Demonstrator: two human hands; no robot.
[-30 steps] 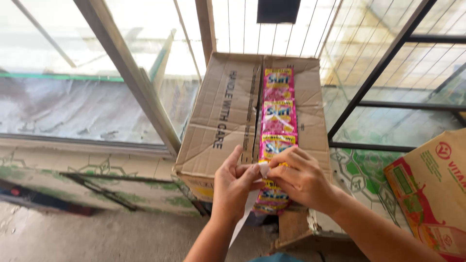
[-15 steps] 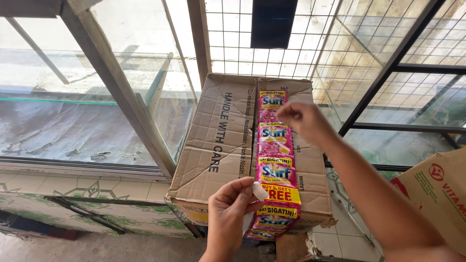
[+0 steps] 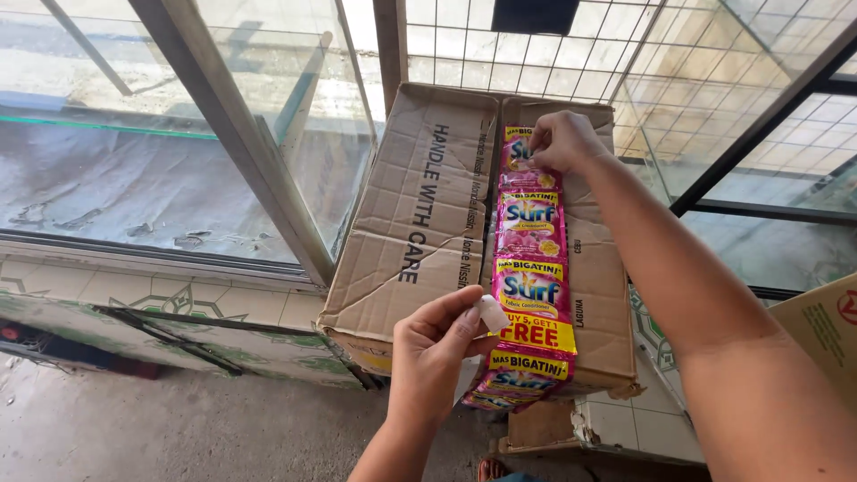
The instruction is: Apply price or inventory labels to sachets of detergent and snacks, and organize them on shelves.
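A strip of pink sachets [image 3: 528, 268] with yellow and blue labels lies lengthwise along the top of a closed brown cardboard box [image 3: 428, 214]. My right hand [image 3: 562, 141] pinches the far end of the strip near the box's back edge. My left hand [image 3: 437, 348] is at the box's near edge beside the strip's lower part, its fingers closed on a small white scrap [image 3: 491, 312].
The box rests on a tiled ledge [image 3: 178, 308] against a glass pane with a metal frame [image 3: 241, 143]. A wire grille [image 3: 625, 62] stands behind it. Another cardboard box [image 3: 826, 330] is at the right edge. Concrete floor [image 3: 178, 428] lies below.
My right hand has moved from the near end of the strip up to its far end. The left hand stayed near the front edge holding the white scrap. The view has moved closer.
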